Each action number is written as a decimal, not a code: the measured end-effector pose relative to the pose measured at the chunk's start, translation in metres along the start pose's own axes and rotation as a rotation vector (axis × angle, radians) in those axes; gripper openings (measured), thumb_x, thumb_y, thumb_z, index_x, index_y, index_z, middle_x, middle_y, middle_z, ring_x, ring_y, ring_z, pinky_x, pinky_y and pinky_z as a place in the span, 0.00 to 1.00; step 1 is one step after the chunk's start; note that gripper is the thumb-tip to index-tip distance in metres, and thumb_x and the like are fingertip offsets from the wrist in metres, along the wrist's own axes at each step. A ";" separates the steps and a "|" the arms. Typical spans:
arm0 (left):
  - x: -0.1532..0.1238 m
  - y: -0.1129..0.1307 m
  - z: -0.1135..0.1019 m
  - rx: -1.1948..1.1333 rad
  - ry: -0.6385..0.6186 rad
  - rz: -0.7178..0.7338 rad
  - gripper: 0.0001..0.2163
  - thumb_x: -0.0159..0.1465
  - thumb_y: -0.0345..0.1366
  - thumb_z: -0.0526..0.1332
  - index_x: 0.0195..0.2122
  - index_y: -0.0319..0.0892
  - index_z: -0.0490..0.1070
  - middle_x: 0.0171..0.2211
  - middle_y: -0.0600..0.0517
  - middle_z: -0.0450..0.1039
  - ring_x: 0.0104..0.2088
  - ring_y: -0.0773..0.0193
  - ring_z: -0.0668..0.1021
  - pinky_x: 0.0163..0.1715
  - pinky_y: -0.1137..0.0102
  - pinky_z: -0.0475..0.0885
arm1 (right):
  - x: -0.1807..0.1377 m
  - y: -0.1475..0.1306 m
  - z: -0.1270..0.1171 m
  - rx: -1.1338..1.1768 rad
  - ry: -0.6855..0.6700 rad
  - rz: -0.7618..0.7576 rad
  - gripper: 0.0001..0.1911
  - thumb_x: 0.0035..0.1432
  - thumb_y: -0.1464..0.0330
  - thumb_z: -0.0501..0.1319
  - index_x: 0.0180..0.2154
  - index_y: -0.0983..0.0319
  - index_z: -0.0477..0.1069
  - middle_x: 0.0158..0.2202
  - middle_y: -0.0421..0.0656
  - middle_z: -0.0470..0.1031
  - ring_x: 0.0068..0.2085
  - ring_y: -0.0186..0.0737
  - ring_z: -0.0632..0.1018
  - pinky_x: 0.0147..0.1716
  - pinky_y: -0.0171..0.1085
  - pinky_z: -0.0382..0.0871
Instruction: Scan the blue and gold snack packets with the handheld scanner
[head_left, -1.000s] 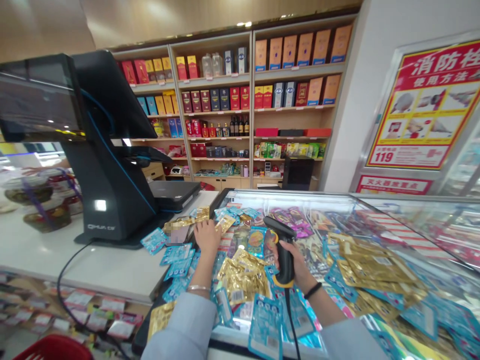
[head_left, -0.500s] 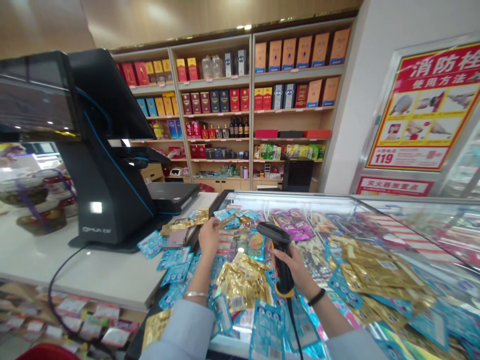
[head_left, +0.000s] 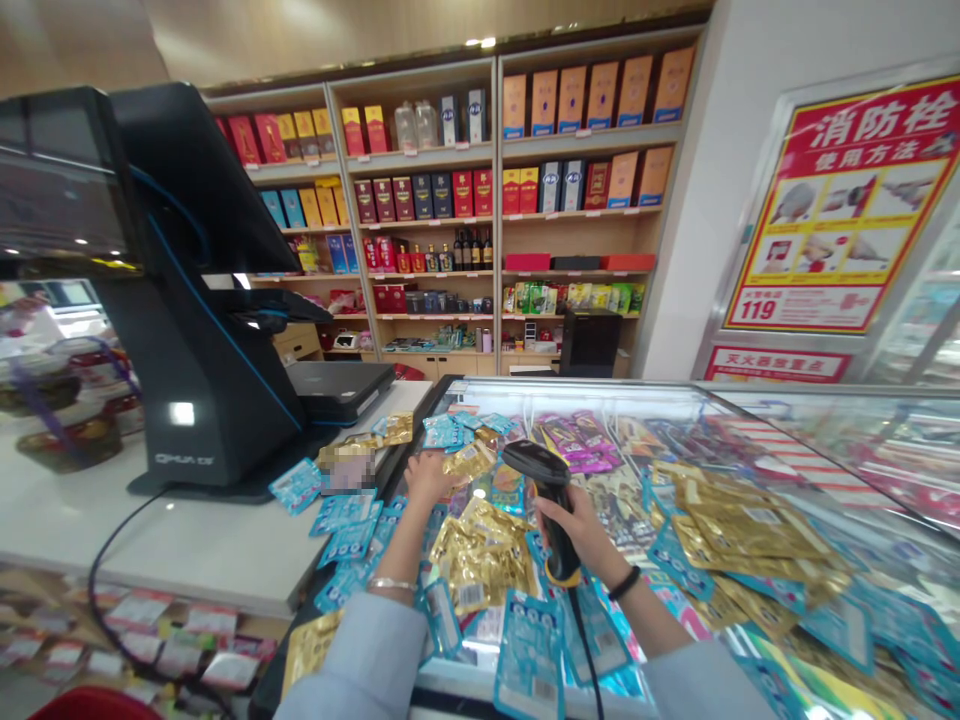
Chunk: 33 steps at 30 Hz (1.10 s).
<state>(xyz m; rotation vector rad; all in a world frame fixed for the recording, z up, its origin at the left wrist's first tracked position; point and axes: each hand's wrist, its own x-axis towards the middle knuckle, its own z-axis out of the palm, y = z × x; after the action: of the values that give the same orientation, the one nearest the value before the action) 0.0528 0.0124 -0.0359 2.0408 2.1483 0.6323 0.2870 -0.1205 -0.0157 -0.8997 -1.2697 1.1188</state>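
Observation:
My right hand is wrapped round the grip of a black barcode scanner, whose head points left and whose cable runs down toward me. In my left hand is the edge of a gold foil packet, tilted just left of the scanner head. Below and between my hands lies a pile of gold packets on the glass-topped case. Blue packets are spread round that pile. More blue packets overlap at the counter edge by my left forearm.
A black point-of-sale terminal stands on the white counter at left. On the right lies a large heap of gold packets, mixed with blue ones. Purple packets show farther back. Shelves of boxes line the wall.
The gold packet in my left hand has turned from nearly edge-on to showing its broad face. My left hand has lowered slightly. The scanner stays in my right hand.

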 end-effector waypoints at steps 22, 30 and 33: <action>0.017 -0.007 0.003 -0.851 0.157 0.161 0.17 0.46 0.43 0.69 0.36 0.40 0.77 0.28 0.53 0.76 0.32 0.60 0.77 0.34 0.69 0.71 | -0.001 0.005 -0.002 -0.065 -0.047 -0.007 0.19 0.53 0.53 0.65 0.25 0.61 0.67 0.18 0.38 0.69 0.15 0.35 0.71 0.16 0.34 0.66; 0.019 -0.006 0.004 -0.843 0.145 0.173 0.18 0.46 0.44 0.68 0.36 0.40 0.76 0.29 0.52 0.76 0.31 0.60 0.76 0.34 0.68 0.71 | -0.001 0.000 -0.001 -0.066 -0.064 -0.003 0.17 0.53 0.54 0.65 0.27 0.61 0.68 0.17 0.38 0.69 0.14 0.34 0.70 0.15 0.34 0.64; 0.018 -0.003 0.002 -0.821 0.149 0.173 0.19 0.46 0.44 0.68 0.37 0.41 0.76 0.29 0.52 0.77 0.32 0.59 0.76 0.35 0.67 0.71 | 0.000 0.000 -0.001 -0.037 -0.031 0.028 0.18 0.51 0.54 0.66 0.27 0.61 0.67 0.17 0.38 0.70 0.14 0.34 0.70 0.15 0.34 0.65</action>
<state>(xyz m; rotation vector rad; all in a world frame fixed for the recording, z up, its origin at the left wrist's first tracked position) 0.0487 0.0307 -0.0354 1.7277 1.3858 1.4294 0.2877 -0.1209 -0.0158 -0.9341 -1.3103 1.1384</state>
